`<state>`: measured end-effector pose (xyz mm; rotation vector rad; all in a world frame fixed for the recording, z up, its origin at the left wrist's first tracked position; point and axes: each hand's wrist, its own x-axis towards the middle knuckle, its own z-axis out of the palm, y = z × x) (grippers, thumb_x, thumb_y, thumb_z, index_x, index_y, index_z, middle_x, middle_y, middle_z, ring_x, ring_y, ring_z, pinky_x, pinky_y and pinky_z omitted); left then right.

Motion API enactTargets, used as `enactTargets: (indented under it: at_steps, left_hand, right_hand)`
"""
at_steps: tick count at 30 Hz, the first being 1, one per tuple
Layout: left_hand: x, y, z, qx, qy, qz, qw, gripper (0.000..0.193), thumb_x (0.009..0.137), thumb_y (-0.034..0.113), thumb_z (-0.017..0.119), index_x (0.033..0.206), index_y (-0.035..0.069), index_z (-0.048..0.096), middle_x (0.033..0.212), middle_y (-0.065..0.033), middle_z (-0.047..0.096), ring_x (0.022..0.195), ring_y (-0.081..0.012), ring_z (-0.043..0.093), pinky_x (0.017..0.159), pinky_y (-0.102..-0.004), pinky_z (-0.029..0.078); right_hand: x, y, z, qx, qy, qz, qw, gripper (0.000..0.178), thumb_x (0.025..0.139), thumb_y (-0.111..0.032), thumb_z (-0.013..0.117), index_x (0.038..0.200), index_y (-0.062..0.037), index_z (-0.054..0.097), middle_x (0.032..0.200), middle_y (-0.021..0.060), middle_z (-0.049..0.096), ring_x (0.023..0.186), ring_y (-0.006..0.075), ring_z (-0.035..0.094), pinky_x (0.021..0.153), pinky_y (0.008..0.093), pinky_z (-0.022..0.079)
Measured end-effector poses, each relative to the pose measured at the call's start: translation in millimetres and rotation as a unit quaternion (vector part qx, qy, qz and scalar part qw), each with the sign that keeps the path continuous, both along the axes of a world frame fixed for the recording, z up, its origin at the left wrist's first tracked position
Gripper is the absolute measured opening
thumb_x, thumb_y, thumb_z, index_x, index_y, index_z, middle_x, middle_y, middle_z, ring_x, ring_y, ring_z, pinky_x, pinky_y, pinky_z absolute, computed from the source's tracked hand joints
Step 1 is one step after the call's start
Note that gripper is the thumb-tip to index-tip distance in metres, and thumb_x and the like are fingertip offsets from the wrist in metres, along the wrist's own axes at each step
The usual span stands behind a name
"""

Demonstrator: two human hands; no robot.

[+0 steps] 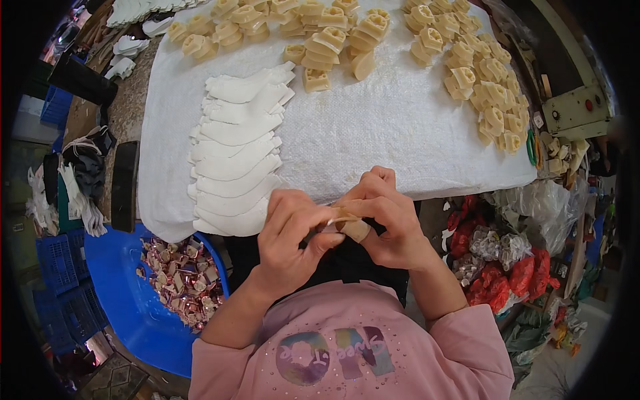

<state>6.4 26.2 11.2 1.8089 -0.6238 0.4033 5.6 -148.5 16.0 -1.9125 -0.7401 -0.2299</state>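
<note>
In front of my chest, just off the near edge of the table, both hands pinch a small beige curved piece (355, 230). My left hand (288, 233) is closed on its left side, and a small pale bit shows between thumb and forefinger. My right hand (393, 223) grips the other side with fingers curled; part of the piece is hidden behind the fingers. Left of the hands, thin white cut pieces (237, 157) lie overlapped in a long row. Farther back on the table stand clusters of beige hollow moulded pieces (325, 50), with more beige pieces (492, 97) along the right side.
White woven sheeting (373, 140) covers the table. A blue basin (120, 293) at lower left holds many small pinkish-brown blocks (183, 280). Blue crates (63, 263) stand beyond it. Red plastic bags (520, 277) and clear wrapping lie at lower right. A metal machine part (577, 110) stands far right.
</note>
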Motion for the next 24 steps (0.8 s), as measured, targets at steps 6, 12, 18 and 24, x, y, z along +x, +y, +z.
enactTargets:
  at_steps: [6,12,18,24]
  left_hand:
    - [2.5,17.6,-13.0,0.007,-0.046,0.046,0.998,0.025,0.065,-0.006,0.073,0.084,0.006,0.065,0.075,-0.004,0.05,0.073,-0.0211,0.049,0.061,-0.0284,0.04]
    - [-2.4,19.8,-7.0,-0.057,-0.031,0.077,0.995,0.026,0.066,-0.01,0.069,0.084,0.008,0.064,0.078,-0.0049,0.049,0.076,-0.0215,0.049,0.063,-0.0285,0.041]
    - [-9.6,1.1,-1.7,-0.14,-0.03,-0.005,0.99,0.026,0.067,-0.014,0.065,0.086,0.004,0.061,0.086,-0.0106,0.055,0.08,-0.0244,0.057,0.068,-0.0311,0.049]
    - [-6.7,1.7,-8.8,-0.017,-0.089,-0.031,0.995,0.027,0.061,-0.013,0.065,0.084,-0.001,0.058,0.09,-0.0137,0.058,0.077,-0.0253,0.06,0.062,-0.0327,0.049]
  right_hand:
    - [0.4,7.9,11.9,-0.001,-0.025,-0.026,0.999,0.031,0.067,0.006,0.064,0.096,-0.0054,0.059,0.092,0.0066,0.059,0.081,0.0249,0.053,0.081,0.0369,0.035]
    - [-17.0,11.1,-11.5,0.167,0.119,-0.076,0.976,0.021,0.081,-0.003,0.065,0.1,-0.0019,0.057,0.099,0.0096,0.061,0.083,0.0183,0.055,0.078,0.0309,0.043]
    - [-30.6,27.3,-11.4,0.417,0.336,-0.098,0.839,0.023,0.096,-0.018,0.05,0.106,0.0024,0.053,0.1,0.0101,0.06,0.092,0.0159,0.059,0.083,0.0315,0.049]
    - [-38.6,13.4,-15.8,0.404,0.346,-0.073,0.844,0.023,0.096,-0.015,0.047,0.106,0.0044,0.056,0.102,0.0103,0.061,0.093,0.0149,0.059,0.081,0.0295,0.05]
